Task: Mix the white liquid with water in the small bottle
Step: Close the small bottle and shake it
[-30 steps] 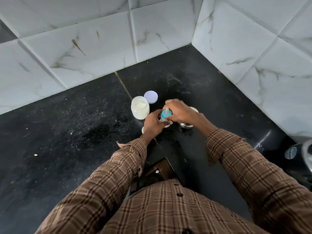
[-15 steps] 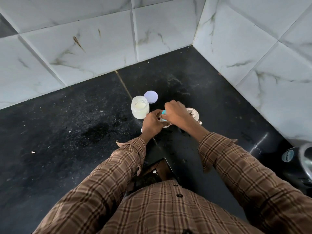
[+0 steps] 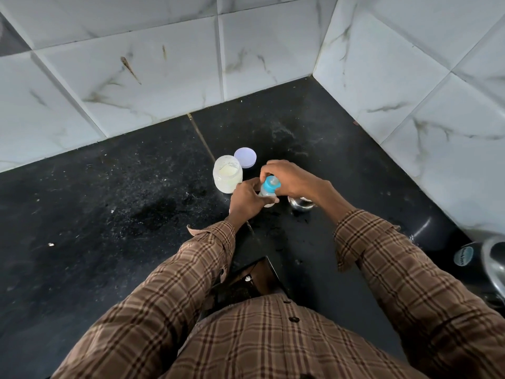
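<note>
A small clear bottle (image 3: 267, 197) with a blue nipple cap (image 3: 271, 184) stands on the black counter (image 3: 109, 209). My left hand (image 3: 246, 203) is wrapped around the bottle's body. My right hand (image 3: 289, 177) curls over the blue cap from the right, fingers on its rim. Just left of the hands stands an open jar (image 3: 227, 174) holding white liquid. Its pale round lid (image 3: 245, 157) lies flat behind it. Most of the bottle's body is hidden by my fingers.
A small steel cup (image 3: 302, 204) sits right of the bottle, partly under my right wrist. White marble-look tile walls (image 3: 382, 77) meet in a corner behind. A dark appliance with a round label (image 3: 463, 255) stands at the right edge.
My right hand has shifted on the cap, so the blue cap shows more than half a second ago. The steel cup is again partly covered by my wrist. The left hand keeps its hold.
</note>
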